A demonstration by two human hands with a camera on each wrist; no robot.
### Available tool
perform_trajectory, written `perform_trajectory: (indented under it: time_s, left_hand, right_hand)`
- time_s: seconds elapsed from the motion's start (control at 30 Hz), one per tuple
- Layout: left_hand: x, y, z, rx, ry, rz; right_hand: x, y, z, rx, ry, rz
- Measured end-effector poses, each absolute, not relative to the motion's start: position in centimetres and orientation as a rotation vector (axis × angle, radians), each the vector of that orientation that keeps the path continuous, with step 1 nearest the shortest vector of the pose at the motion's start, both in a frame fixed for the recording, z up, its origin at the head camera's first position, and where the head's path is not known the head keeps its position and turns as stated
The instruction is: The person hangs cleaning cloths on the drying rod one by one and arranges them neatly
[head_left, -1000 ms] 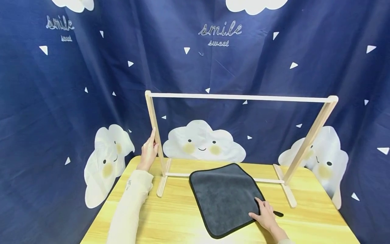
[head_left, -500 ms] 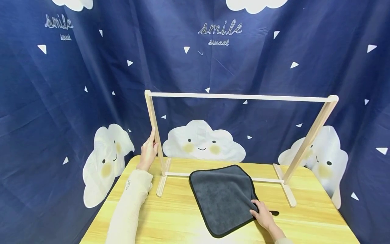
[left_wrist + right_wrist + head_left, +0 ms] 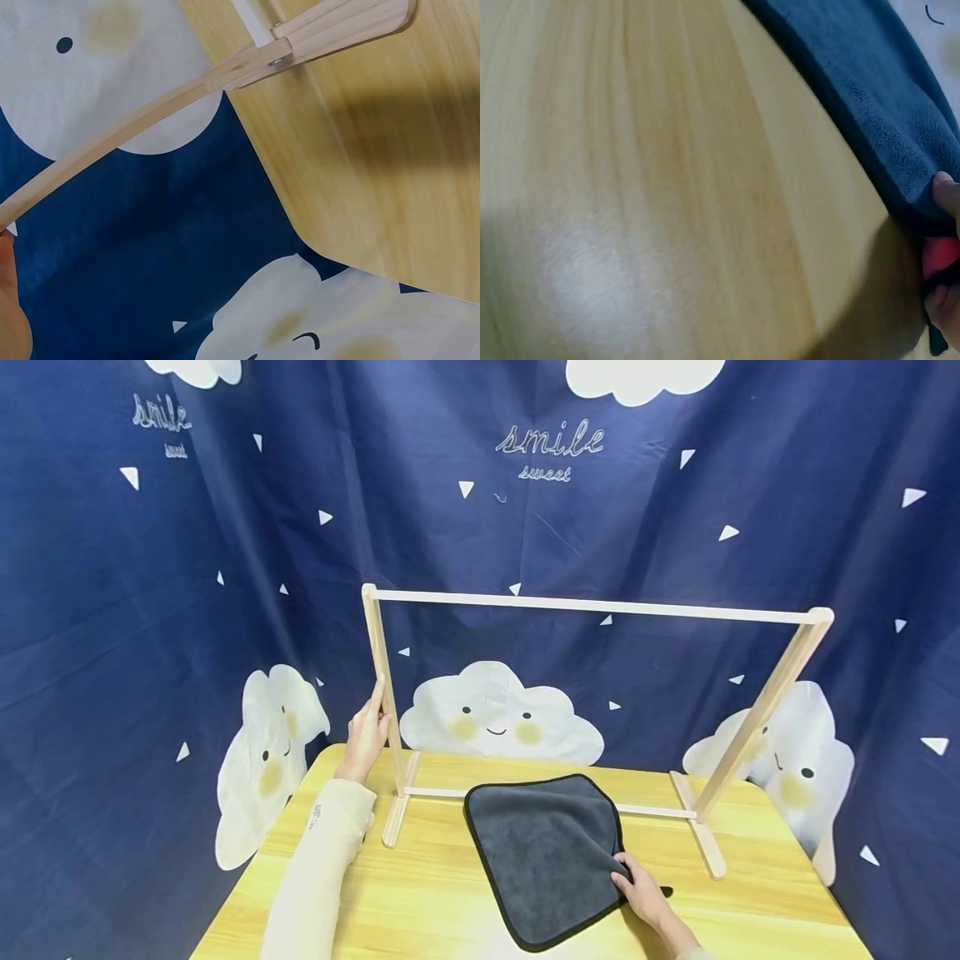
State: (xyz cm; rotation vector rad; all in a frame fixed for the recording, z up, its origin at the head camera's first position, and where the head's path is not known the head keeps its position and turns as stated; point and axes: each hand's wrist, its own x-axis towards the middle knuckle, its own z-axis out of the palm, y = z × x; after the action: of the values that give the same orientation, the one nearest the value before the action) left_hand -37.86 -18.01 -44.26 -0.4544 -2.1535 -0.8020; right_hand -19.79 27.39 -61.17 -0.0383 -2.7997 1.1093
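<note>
Head view: left hand (image 3: 364, 739) seemingly grips the rack post (image 3: 378, 643), steadying it near the surface's left edge (image 3: 281, 843); right hand (image 3: 640, 893) pinches cloth (image 3: 542, 860).

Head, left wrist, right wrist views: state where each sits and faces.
Head: on the head, facing forward and down at the wooden rack and grey cloth; left hand and right hand show.
Left wrist: on that wrist, facing a rack upright and tabletop; left hand partly shows, lower left.
Right wrist: on that wrist, facing tabletop and cloth; fingers show at right.
Shared by head and right wrist: right hand pinching the cloth.
</note>
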Motion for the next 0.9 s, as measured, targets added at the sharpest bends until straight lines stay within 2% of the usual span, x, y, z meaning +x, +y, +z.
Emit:
perform_trajectory:
  time_s: [0.17,0.43,0.63,0.9]
  left_hand:
    - [-38.0,-18.1,-44.3,-0.46,-2.169,-0.805]
    - [-38.0,-18.3,-44.3,-0.479,-2.14,-0.813]
    - [-37.9,-18.2,-44.3,-0.502,-2.116,-0.812]
    - [-37.3,-18.2,-44.6,-0.483,-2.107,-0.829]
  right_hand:
    - [-20.1,26.5,-60.2,-0.033,-2.68,1.257]
    - [-20.7,25.1,-57.5,-0.104,-2.474,1.8]
    - [-20.9,24.2,-55.5,0.09,-2.427,1.631]
    - [-20.9,23.1,-54.0,0.062,-2.32,1.747]
